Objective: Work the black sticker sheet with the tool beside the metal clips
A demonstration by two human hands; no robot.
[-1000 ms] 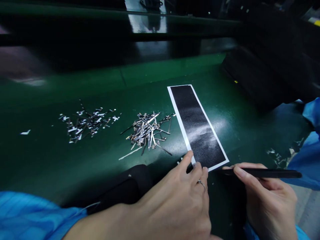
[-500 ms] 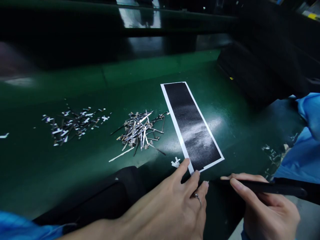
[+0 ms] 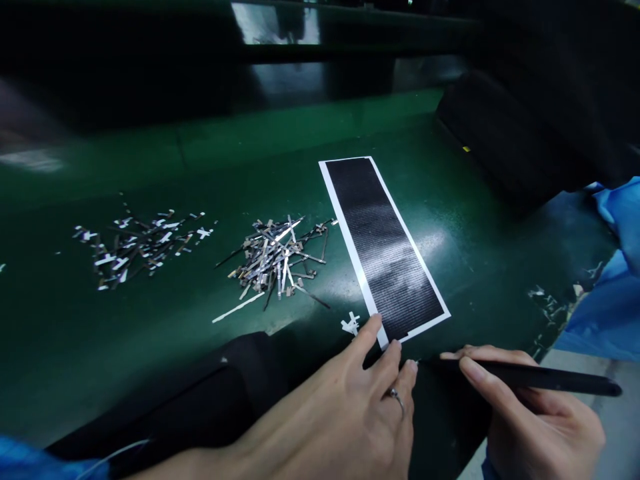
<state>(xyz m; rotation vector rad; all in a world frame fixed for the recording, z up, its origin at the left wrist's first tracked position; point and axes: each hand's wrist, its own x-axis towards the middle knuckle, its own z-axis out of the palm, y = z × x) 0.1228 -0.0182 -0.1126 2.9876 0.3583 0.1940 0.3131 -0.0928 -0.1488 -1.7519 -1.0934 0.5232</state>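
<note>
My left hand (image 3: pixel 350 400) lies palm down with its fingers stretched out and a ring on one of them. Its index and middle fingertips touch the near left corner of a long sheet (image 3: pixel 383 240), black with fine cross lines and a white border. Held like a pen in my right hand (image 3: pixel 540 407) is a slim black pen-like tool (image 3: pixel 565 379), pointing left toward my left fingertips. Whether it is tweezers I cannot tell. Several small white pieces (image 3: pixel 351 324) lie just left of the sheet's near end.
A heap of thin metallic strips (image 3: pixel 280 257) lies left of the sheet. Farther left is a scattered pile of small dark and white pieces (image 3: pixel 145 243). All rest on a green tabletop (image 3: pixel 165 327). At right are a blue sleeve (image 3: pixel 613 300) and clear scraps (image 3: pixel 547 303).
The view has shifted slightly, and the rear end of the black tool now shows farther right. Both hands keep nearly the same place and grip.
</note>
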